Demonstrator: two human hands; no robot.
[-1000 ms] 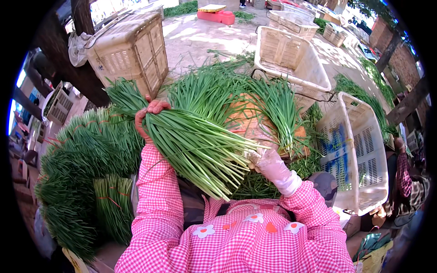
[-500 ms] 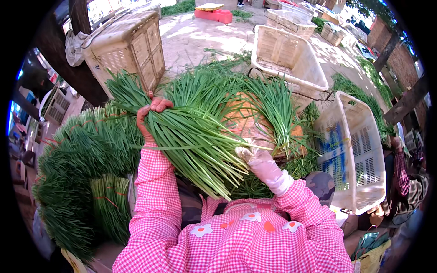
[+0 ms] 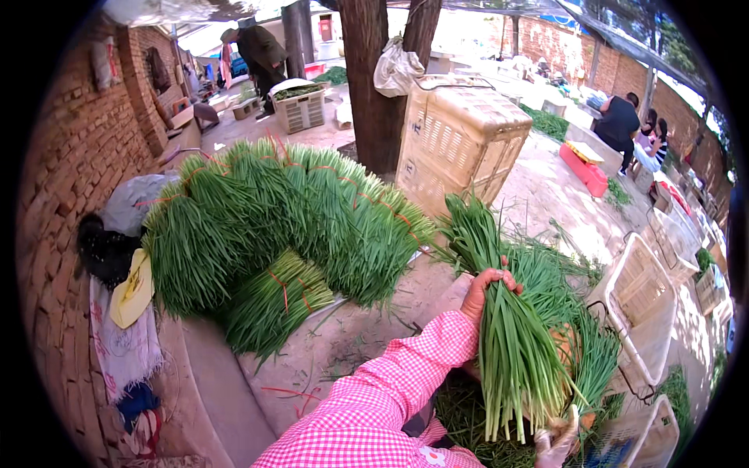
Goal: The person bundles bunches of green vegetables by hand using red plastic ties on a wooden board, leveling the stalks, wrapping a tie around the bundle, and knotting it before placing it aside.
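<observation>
My left hand (image 3: pixel 491 290) is wrapped round a loose bunch of garlic chives (image 3: pixel 519 351), the leaf tips pointing up and the pale stem ends down toward me. Below those ends, my gloved right hand (image 3: pixel 557 441) has its fingers partly spread; no chives show in its grip, and its lower part is cut off by the picture's edge. More loose chives (image 3: pixel 599 355) lie behind and right of the held bunch. At left stand several tied bundles of chives (image 3: pixel 257 210) in a curved row, with a smaller tied bundle (image 3: pixel 277 300) in front.
Red ties (image 3: pixel 296 394) lie on the ground left of my arm. An upended plastic crate (image 3: pixel 460 140) stands by a tree trunk (image 3: pixel 367 86). Open crates (image 3: pixel 644 300) are at right. A brick wall (image 3: pixel 66 195) runs along the left; other people (image 3: pixel 620 125) are farther off.
My view has swung left, bringing the tied bundles and brick wall into sight. The held bunch now hangs more upright. My right hand has moved below the stem ends.
</observation>
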